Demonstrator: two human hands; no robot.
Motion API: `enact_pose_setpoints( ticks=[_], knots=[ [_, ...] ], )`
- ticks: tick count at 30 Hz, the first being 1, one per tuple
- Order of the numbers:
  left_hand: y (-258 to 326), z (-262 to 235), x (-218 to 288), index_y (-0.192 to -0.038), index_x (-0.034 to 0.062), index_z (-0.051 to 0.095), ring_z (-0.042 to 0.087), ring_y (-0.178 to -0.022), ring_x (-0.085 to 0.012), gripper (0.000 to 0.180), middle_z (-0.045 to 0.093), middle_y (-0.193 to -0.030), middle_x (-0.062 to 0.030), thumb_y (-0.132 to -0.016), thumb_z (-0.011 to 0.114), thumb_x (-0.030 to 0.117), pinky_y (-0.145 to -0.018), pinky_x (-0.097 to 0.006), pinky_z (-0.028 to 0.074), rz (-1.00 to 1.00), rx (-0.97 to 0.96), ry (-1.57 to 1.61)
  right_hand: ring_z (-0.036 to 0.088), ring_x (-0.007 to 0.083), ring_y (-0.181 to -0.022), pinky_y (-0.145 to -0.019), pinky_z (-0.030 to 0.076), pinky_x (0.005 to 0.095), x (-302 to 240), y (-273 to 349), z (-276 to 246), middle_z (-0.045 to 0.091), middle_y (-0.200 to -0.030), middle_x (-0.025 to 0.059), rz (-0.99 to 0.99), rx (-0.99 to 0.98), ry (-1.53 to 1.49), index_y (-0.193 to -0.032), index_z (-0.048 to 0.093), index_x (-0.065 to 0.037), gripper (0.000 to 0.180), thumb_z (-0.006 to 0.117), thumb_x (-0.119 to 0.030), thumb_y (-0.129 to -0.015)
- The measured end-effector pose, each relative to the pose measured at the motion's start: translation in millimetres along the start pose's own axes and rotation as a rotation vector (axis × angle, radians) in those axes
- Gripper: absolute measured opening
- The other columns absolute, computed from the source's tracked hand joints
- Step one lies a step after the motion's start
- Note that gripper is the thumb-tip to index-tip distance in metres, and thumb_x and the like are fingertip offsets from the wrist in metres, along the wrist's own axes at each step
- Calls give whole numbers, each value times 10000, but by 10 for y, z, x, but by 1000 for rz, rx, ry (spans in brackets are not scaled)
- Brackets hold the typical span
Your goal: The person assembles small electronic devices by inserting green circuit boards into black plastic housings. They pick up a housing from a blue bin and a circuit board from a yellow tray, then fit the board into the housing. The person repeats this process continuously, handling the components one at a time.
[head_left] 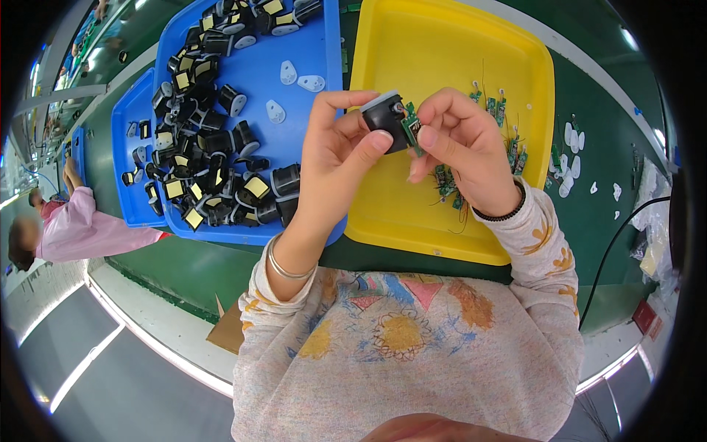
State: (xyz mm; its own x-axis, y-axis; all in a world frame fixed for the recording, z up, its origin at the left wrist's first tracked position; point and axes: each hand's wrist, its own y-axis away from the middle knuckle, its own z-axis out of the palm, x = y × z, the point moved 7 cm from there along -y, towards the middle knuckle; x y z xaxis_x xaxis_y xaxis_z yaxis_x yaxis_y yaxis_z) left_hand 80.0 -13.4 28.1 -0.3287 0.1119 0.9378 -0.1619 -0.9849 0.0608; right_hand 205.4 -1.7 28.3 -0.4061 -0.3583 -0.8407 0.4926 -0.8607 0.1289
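Note:
My left hand (pixel 335 151) grips a small black cylindrical part (pixel 385 118) with a pale end, held up over the edge between two trays. Against that part, my right hand (pixel 464 144) pinches a small green circuit board (pixel 410 127). The hands touch at the part. Behind my right hand, several more green circuit boards (pixel 490 103) with thin wires lie in the yellow tray (pixel 412 51). A heap of black parts (pixel 210 162), some with yellow faces, fills the blue tray (pixel 309 44) to the left.
White teardrop-shaped pieces (pixel 294 74) lie in the blue tray, and more white pieces (pixel 571 158) lie on the green table at right. A second blue tray (pixel 125 147) sits further left. A person in pink (pixel 81 225) works at far left. A black cable (pixel 618 243) runs at right.

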Motion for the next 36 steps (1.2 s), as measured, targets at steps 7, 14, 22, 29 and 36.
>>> enact_pose_setpoints(
  ticks=[7,14,22,29,36],
  knots=[
    [29,30,34,-1084,28,374,554,-833,-132,371,587,-962,-123,-798,610,27,-723,-243,438,115,57,-106,596,113,-617,-558,501,207,-31,14,-11,565,-775,49,-25,69,24,-917,492,-3,138,578,-62,-828],
    [38,-5,17,-1060,-5,388,548,-702,-122,364,612,-877,-118,-784,624,28,-665,-231,439,205,90,-277,578,93,-623,-561,497,203,-38,13,-11,575,-843,65,-31,67,84,-918,489,-3,140,578,-62,-827],
    [41,17,102,-1074,-24,418,561,-624,-148,390,625,-925,-131,-765,646,42,-585,-238,454,420,32,-505,543,73,-605,-571,475,200,-17,26,24,573,-993,91,53,-5,147,-920,526,13,127,560,-78,-838],
    [54,24,119,-1106,-19,421,580,-705,-166,408,600,-1036,-164,-762,637,23,-618,-252,466,449,-16,-643,528,73,-593,-550,452,197,-42,44,26,589,-905,77,-11,26,266,-844,518,15,88,547,-68,-837],
    [22,97,82,-1158,40,357,538,-983,-220,403,445,-1214,-260,-795,531,48,-835,-330,428,249,-102,-205,540,190,-546,-495,424,270,-252,143,160,532,-692,78,-421,140,931,-803,537,-33,86,605,-27,-750]
  ],
)
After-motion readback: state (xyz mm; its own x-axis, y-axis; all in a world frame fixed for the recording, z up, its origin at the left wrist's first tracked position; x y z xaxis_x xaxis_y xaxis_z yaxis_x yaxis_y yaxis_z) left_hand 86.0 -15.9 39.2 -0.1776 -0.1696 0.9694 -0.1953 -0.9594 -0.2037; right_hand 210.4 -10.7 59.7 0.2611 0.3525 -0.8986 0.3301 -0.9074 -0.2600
